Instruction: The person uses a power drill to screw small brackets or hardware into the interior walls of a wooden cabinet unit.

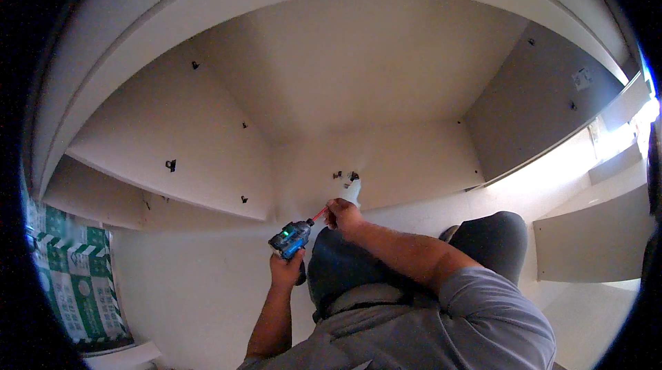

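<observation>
My left hand [285,270] grips a blue and black cordless driver [292,239] with a green light on its back and a red bit pointing up and right. My right hand [342,215] sits at the bit's tip and holds a small white part [351,192] against the bottom panel of a white cabinet [386,163]. A few small dark fittings [345,176] sit on the panel just above that part. Both forearms reach forward over my bent knees in dark trousers [338,266].
The cabinet's left side panel [172,128] carries several dark fittings; the grey right side panel [538,101] has two. A green and white patterned sheet [76,280] lies at the far left. Loose white boards [593,232] lie at the right on the pale floor.
</observation>
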A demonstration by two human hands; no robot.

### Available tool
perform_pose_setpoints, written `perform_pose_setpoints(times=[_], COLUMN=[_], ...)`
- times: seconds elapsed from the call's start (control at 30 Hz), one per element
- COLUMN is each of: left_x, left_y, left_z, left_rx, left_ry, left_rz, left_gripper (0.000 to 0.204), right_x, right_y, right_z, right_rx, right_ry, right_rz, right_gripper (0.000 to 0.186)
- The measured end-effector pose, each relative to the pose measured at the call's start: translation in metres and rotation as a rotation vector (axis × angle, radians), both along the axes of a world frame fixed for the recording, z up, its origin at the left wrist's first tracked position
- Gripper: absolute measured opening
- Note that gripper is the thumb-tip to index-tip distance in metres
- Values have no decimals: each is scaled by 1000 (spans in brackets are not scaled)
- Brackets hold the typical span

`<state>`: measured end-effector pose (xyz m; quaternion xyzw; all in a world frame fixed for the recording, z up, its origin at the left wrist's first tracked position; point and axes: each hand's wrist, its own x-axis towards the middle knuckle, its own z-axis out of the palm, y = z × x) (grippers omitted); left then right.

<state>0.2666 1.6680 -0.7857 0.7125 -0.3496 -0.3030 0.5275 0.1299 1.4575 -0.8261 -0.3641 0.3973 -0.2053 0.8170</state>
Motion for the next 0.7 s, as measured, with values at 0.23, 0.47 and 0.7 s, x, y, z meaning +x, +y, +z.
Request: perform_pose_setpoints(times=[0.23, 0.47, 0.7], left_x=[10, 3, -8], left_y=[0, 0, -2], left_z=[2, -8, -4], left_rx=[9, -33, -66], left_ry=[89, 86, 72], left_rz=[-25, 50, 76], left_gripper=[21, 20, 19], right_x=[-17, -10, -6], right_y=[-24, -20, -9], right_z=[13, 9, 8], right_rx=[-222, -119, 33], right_ry=[-45, -5, -11], right_rz=[290, 256, 115], right_gripper=[25, 28, 28])
